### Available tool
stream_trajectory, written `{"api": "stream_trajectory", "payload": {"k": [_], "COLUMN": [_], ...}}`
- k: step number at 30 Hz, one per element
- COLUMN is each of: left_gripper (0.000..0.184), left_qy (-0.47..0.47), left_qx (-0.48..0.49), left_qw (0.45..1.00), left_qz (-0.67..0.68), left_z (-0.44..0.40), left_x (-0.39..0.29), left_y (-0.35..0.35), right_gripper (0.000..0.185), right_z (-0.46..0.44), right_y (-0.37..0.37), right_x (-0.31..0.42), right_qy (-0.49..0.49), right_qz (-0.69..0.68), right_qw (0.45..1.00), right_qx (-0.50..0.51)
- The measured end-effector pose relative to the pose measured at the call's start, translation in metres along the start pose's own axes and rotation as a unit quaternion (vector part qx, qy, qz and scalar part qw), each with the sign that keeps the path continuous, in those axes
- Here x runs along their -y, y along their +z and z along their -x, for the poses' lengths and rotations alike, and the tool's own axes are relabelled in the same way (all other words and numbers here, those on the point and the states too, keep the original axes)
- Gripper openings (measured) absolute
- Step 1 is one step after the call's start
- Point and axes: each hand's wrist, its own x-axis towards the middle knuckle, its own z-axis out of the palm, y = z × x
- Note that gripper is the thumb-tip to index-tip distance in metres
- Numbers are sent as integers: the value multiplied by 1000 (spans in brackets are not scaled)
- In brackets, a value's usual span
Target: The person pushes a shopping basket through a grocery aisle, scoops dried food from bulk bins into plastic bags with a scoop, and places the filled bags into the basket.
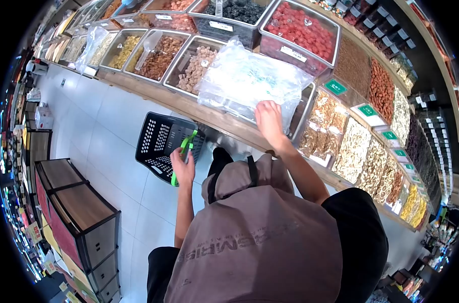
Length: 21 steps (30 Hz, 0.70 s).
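At the left, my left hand (183,165) is closed around the bright green handle (190,139) of a dark shopping basket (154,132), which hangs over the floor. My right hand (269,118) rests at the lower edge of a stack of clear plastic bags (249,76) lying across the bins. Its fingers are bent down on the plastic; whether they pinch it cannot be made out. Beside the bags are a bin of pale brown pieces (196,68) and a bin of red dried fruit (302,30).
More bins with scoops, such as dark brown pieces (161,56) and yellow ones (124,52), line the wooden counter edge (138,93). Nuts (381,86) and packaged dried goods (323,121) lie to the right. A wooden shelf unit (83,202) stands at lower left.
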Motion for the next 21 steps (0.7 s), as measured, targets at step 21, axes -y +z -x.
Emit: {"api": "stream_trajectory", "payload": {"k": [21], "left_gripper": [45], "left_qy": [-240], "left_qx": [-128], "left_qw": [687], "left_qz": [674], "left_z": [-64], "left_x": [-30], "left_y": [-41], "right_gripper": [26], "right_z": [47], "right_y": [-35], "right_x": [105], "right_qy": [-103], "right_qz": [-222], "right_qw": [968], "right_qx": [56]}}
